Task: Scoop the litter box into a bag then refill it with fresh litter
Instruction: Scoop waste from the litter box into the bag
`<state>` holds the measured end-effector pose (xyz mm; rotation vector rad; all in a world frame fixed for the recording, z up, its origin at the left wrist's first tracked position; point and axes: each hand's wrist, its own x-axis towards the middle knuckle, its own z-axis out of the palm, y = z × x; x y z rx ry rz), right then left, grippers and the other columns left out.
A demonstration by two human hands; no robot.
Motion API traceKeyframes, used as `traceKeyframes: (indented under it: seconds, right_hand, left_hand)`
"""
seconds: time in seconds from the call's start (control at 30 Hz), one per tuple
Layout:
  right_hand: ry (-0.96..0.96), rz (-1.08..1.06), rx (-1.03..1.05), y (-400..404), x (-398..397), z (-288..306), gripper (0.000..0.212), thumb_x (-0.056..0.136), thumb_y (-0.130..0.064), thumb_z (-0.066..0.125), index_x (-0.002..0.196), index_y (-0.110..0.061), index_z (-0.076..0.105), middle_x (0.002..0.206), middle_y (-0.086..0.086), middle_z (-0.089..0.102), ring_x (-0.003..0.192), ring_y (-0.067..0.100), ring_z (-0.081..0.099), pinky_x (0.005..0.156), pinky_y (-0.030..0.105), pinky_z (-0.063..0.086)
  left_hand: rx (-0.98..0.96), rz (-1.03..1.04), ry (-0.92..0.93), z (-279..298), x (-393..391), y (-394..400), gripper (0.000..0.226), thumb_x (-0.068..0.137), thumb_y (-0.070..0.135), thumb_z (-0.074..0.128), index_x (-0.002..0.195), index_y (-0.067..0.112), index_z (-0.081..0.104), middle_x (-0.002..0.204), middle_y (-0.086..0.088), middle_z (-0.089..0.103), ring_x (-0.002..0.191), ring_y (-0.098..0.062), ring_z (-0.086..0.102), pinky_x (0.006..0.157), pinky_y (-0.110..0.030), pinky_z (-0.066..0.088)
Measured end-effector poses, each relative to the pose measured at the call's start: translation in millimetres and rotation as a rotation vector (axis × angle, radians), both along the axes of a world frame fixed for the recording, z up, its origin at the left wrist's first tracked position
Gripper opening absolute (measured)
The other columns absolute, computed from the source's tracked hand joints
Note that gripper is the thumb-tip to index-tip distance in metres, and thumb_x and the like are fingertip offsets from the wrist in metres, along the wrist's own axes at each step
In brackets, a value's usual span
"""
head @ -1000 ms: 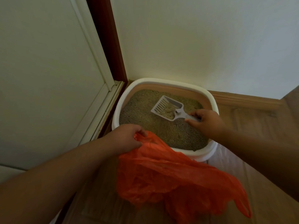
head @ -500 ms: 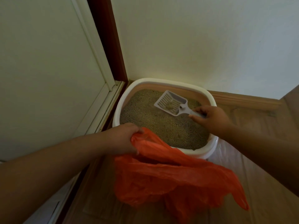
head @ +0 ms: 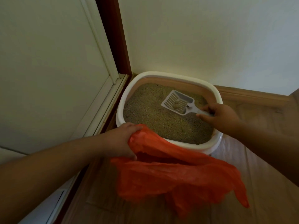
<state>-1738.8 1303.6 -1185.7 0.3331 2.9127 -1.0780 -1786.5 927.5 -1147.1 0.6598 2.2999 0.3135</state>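
Note:
A white litter box (head: 216, 96) full of tan litter (head: 155, 117) sits in the corner of the room. My right hand (head: 221, 117) grips the handle of a white slotted scoop (head: 178, 101), held above the litter at the box's right side with a few clumps lying in it. My left hand (head: 121, 141) grips the rim of an orange plastic bag (head: 169, 175) at the box's near edge. The bag's mouth gapes a little and the rest of it sags onto the floor.
A white door (head: 48, 70) with a dark red frame (head: 113, 34) stands close on the left. A pale wall (head: 202, 38) and wooden skirting (head: 252, 96) run behind the box. Wooden floor (head: 267, 191) spreads at the right and front.
The scoop has lifted and shifted right, and most loose litter has sifted out, leaving clumps. My left hand has pulled the bag's rim further open beside the box.

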Motion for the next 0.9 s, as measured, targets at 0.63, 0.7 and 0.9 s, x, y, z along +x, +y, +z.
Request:
traceKeyframes:
  seconds: [0.63, 0.7, 0.9]
  right_hand:
    - [0.123, 0.337, -0.126, -20.9, 6.0, 42.8, 0.024, 0.078, -0.025, 0.083, 0.1, -0.026, 0.075, 0.088, -0.004, 0.073, 0.078, 0.006, 0.068, 0.068, 0.021, 0.057]
    - [0.122, 0.408, -0.097, -24.5, 6.0, 43.9, 0.031, 0.076, -0.033, 0.081, 0.104, -0.021, 0.076, 0.09, -0.003, 0.074, 0.078, 0.009, 0.07, 0.07, 0.031, 0.058]
    - [0.148, 0.74, 0.092, -33.1, 6.1, 47.0, 0.027, 0.082, -0.023, 0.082, 0.108, -0.021, 0.076, 0.088, -0.022, 0.066, 0.08, -0.006, 0.063, 0.065, 0.007, 0.046]
  left_hand:
    - [0.086, 0.129, -0.109, 12.2, -10.7, 1.6, 0.139, 0.065, 0.023, 0.096, 0.161, 0.045, -0.001, 0.162, 0.02, 0.001, 0.144, -0.021, 0.031, 0.101, -0.037, 0.053]
    - [0.127, 0.156, -0.122, 12.7, -11.5, 1.6, 0.139, 0.064, 0.02, 0.097, 0.161, 0.044, 0.001, 0.162, 0.021, 0.003, 0.144, -0.019, 0.031, 0.104, -0.039, 0.051]
    - [0.187, 0.193, -0.132, 13.6, -12.9, 2.5, 0.137, 0.063, 0.014, 0.096, 0.161, 0.043, 0.004, 0.161, 0.022, 0.006, 0.138, -0.014, 0.032, 0.094, -0.033, 0.055]
